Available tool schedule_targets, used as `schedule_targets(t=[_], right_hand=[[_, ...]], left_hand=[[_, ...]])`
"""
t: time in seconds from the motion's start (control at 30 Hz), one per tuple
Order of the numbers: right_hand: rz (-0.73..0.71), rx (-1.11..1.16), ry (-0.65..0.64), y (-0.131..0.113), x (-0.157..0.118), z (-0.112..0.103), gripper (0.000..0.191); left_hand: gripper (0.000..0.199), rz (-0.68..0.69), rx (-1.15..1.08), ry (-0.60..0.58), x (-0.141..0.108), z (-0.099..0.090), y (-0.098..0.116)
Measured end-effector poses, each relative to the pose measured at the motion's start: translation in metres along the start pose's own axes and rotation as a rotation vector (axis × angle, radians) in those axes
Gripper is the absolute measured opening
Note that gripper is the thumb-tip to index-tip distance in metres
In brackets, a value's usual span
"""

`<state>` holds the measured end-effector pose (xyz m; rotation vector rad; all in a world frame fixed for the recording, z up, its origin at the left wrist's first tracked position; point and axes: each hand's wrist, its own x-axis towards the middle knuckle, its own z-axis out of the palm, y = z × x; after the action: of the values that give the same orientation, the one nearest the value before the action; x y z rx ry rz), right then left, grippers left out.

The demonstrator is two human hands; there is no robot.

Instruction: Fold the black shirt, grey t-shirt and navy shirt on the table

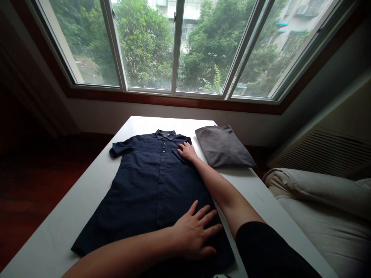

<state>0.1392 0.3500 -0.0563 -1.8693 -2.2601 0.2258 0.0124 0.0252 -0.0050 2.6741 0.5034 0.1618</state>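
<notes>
A dark navy short-sleeved shirt [139,181] lies spread front side up on the white table [121,133], its collar toward the window. Near the hem on the right side, my left hand [194,231] rests on the cloth with its fingers spread. Farther up, my right hand [187,150] lies on the chest close to the pocket and the right-hand sleeve, fingers stretched out. Neither hand grips the fabric. The right-hand sleeve is partly hidden by my right hand, and my left forearm covers part of the hem.
A folded grey cloth [223,148] lies at the table's far right, its corner over the edge. To the right stands a pale cushioned sofa [324,220]. Beyond the table is a wide window [174,50]; a slatted unit [327,154] is at the right wall.
</notes>
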Motion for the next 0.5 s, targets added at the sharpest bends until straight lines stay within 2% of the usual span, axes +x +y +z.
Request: schedule_targets(t=[0.17,0.33,0.43,0.5], right_hand=[[0.062,-0.024,-0.04,0.016,0.017,0.0,0.071],[0.092,-0.051,-0.029,0.018,0.023,-0.001,0.075],[0.029,-0.074,0.021,0.015,0.014,0.002,0.075],[-0.093,-0.064,0.002,0.015,0.003,0.004,0.074]], left_hand=[[0.069,-0.009,0.002,0.019,0.001,0.001,0.001],[0.063,-0.002,0.002,0.059,0.0,-0.004,-0.008],[0.06,-0.101,0.023,0.194,-0.009,-0.02,-0.037],[0.055,-0.263,0.074,0.36,-0.022,-0.039,-0.073]])
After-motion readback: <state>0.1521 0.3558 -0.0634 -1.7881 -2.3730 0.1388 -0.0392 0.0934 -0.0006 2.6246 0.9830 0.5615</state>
